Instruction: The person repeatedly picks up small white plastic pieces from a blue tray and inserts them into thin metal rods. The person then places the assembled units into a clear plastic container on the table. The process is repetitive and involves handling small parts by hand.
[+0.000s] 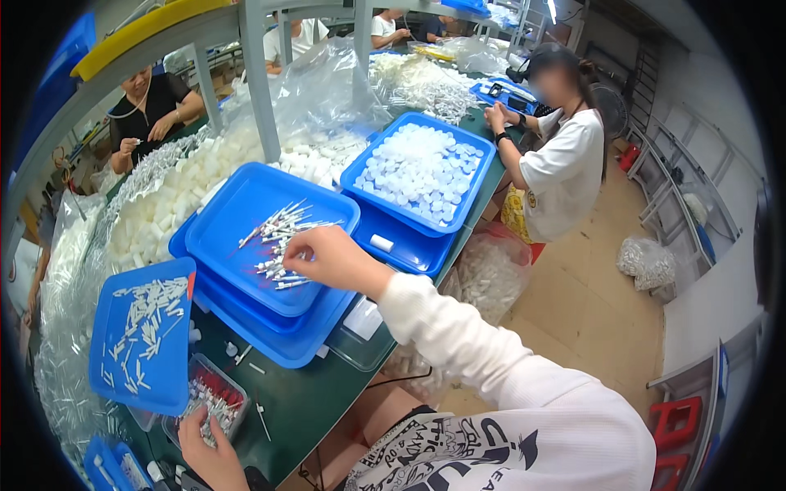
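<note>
My right hand point(326, 255) is over a blue tray point(237, 192), its thumb and fingertips pinched together at a pile of slim white pieces with red ends point(278, 229). Whether a piece is between those fingertips cannot be made out. At the lower left, my left hand point(211, 455) has thumb and fingers apart at the near side of a clear plastic box point(237, 416). Small white and red parts point(214, 394) fill that box. Just beyond it, a tilted blue tray point(109, 327) carries scattered thin white pieces point(147, 323).
Beyond my right hand, a blue tray point(348, 176) of translucent white discs point(426, 168) sits on another tray holding a white cylinder point(381, 243). White cylinders point(164, 214) heap behind a grey post point(259, 90). A co-worker point(565, 164) sits at the table's right edge; others work across it.
</note>
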Demonstrator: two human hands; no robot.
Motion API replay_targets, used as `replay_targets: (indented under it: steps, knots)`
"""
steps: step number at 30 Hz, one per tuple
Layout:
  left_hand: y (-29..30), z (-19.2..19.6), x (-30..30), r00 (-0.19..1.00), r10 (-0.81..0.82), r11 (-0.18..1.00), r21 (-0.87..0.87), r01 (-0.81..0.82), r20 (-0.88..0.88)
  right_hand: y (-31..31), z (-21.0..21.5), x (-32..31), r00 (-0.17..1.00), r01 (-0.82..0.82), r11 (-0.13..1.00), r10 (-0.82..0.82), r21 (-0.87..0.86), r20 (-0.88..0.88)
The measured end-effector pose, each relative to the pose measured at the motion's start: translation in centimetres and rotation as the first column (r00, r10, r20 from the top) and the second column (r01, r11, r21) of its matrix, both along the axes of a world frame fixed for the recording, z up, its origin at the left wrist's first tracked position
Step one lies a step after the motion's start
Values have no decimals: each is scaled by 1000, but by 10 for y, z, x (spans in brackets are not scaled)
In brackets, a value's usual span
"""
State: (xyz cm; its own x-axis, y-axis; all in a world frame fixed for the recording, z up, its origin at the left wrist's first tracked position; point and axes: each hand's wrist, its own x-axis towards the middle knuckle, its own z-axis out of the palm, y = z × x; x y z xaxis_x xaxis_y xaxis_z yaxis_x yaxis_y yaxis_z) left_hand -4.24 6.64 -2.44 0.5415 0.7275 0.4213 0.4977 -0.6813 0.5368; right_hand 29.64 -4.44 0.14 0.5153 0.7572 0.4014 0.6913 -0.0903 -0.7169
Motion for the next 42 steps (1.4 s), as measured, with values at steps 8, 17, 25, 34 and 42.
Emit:
replay_targets:
  steps: [8, 17, 25, 34, 42]
  knots:
    - [22, -24, -3, 998, -40, 999, 31, 42, -54, 38, -21, 29, 715, 461, 865, -229, -198, 660]
    - [14, -9, 1, 975, 180, 981, 93, -169, -128, 158, 49, -83, 816, -103, 883, 338, -458, 469]
    - [12, -1, 5, 984, 176, 977, 124, -173, -16, 259, -3, -122, 798, -97, 891, 336, -444, 501]
    - [-2, 7, -3, 923, 176, 973, -200, -111, 343, 240, -19, -107, 832, -175, 901, 351, -398, 429]
    - [-30, 20, -5, 726, 76, 962, -242, 127, 684, 233, -23, -110, 901, -79, 984, 139, -159, 411]
